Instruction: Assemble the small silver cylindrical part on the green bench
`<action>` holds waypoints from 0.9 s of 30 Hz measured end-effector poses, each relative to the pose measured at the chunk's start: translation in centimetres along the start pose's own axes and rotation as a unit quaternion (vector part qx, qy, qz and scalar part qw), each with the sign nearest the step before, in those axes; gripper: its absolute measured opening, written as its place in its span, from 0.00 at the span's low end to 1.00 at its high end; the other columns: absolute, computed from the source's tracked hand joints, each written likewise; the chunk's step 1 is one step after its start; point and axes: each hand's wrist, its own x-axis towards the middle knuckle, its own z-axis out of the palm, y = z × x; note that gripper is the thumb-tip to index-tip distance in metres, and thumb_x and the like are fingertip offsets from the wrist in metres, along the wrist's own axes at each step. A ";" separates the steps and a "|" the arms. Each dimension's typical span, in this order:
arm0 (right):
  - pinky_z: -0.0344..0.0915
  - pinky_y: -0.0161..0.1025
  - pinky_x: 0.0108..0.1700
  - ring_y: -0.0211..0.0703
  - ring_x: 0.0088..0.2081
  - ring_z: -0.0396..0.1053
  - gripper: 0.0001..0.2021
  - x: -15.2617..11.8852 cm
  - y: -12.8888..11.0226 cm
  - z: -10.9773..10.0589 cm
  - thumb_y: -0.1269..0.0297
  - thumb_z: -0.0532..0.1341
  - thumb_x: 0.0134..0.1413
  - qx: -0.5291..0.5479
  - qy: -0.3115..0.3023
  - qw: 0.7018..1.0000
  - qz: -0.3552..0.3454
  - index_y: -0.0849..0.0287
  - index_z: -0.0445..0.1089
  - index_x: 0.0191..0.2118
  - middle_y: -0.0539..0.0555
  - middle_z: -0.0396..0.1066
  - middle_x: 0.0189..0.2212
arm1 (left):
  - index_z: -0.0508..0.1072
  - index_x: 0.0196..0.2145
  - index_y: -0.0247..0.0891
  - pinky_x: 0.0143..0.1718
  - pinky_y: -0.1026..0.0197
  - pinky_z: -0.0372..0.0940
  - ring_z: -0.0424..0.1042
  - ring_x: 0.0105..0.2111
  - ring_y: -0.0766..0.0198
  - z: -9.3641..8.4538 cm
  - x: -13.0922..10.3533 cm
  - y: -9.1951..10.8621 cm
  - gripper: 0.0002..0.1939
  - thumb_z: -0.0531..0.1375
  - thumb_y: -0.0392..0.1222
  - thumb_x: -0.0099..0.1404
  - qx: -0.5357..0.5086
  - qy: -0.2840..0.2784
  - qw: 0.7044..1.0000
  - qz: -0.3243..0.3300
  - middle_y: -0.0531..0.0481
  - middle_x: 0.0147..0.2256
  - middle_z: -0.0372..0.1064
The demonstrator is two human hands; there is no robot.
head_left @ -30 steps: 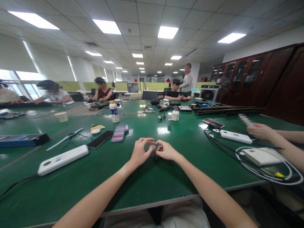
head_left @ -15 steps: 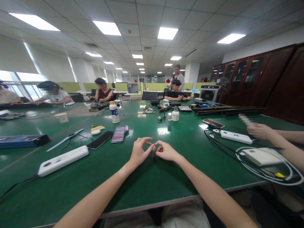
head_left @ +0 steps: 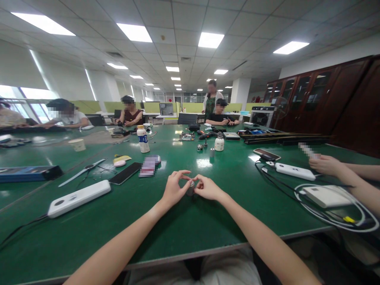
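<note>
A small grey metal cylinder (head_left: 190, 191) stands upright on the green table (head_left: 208, 229) in front of me. My left hand (head_left: 175, 189) is curved around its left side, with the thumb against its top and the other fingers arched above. From the right, my right hand (head_left: 208, 188) pinches near the top of the same cylinder with thumb and index finger. Exactly what lies between the fingertips is too small to make out. Farther back stands a similar grey cylinder (head_left: 211, 153), beside a white patterned bottle (head_left: 219, 143).
To the left lie a white power strip (head_left: 79, 198), a black phone (head_left: 126, 173) and a watch (head_left: 87, 168). A drink bottle (head_left: 143, 139) stands beyond them. At right are another power strip (head_left: 295, 171), coiled cables and a co-worker's hand (head_left: 325, 164). Several people sit around the table.
My hands and the cylinder stay almost in place. In the background, the standing person has shifted left, and the view has tilted very slightly.
</note>
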 end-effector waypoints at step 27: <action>0.61 0.32 0.33 0.36 0.26 0.68 0.14 0.1 0.0 0.1 0.76 0.61 0.46 -0.005 0.001 1.000 -0.002 0.57 0.67 0.42 0.44 0.70 0.22 | 0.72 0.46 0.43 0.49 0.49 0.63 0.74 0.43 0.52 0.0 0.0 -0.1 0.15 0.64 0.44 0.62 -0.015 0.001 1.000 -0.007 0.50 0.34 0.80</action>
